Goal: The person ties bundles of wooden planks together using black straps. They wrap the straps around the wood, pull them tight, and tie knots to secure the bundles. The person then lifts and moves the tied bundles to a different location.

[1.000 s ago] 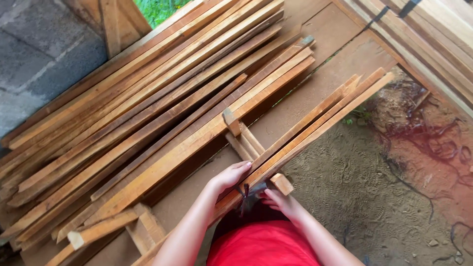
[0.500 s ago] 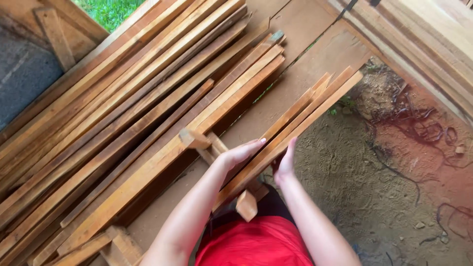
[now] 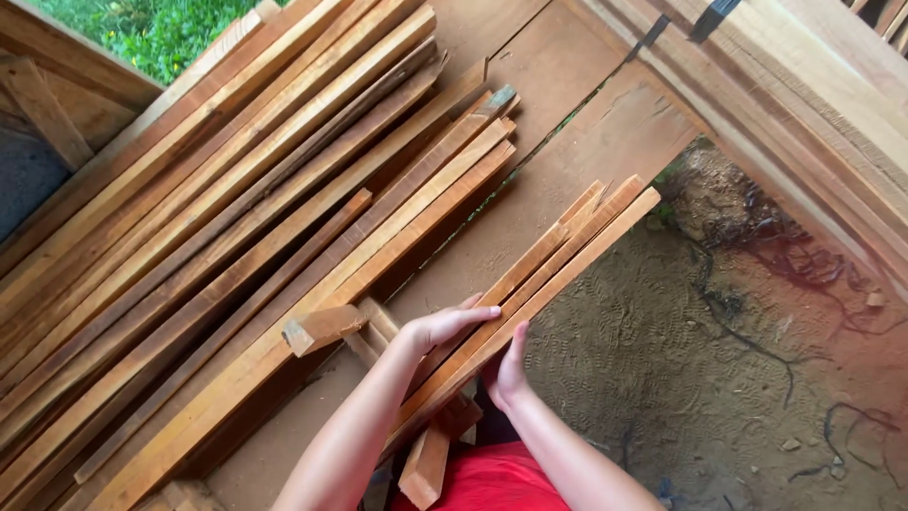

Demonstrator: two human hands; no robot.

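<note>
Both hands hold a bundle of slats (image 3: 530,284) that slants from the person's lap up toward the right, its far end over the dirt floor (image 3: 719,378). The left hand (image 3: 445,326) lies on top of the bundle with the fingers stretched flat, pressing rather than curling round. The right hand (image 3: 506,369) cups the bundle's lower edge from beneath; its grip seems wrapped on the slats, though the fingers are mostly hidden. Just left of the bundle lies a large pile of long slats (image 3: 236,218) on a board (image 3: 567,104). A short block (image 3: 322,328) juts out beside the left wrist. Grass (image 3: 151,33) shows at the top left.
</note>
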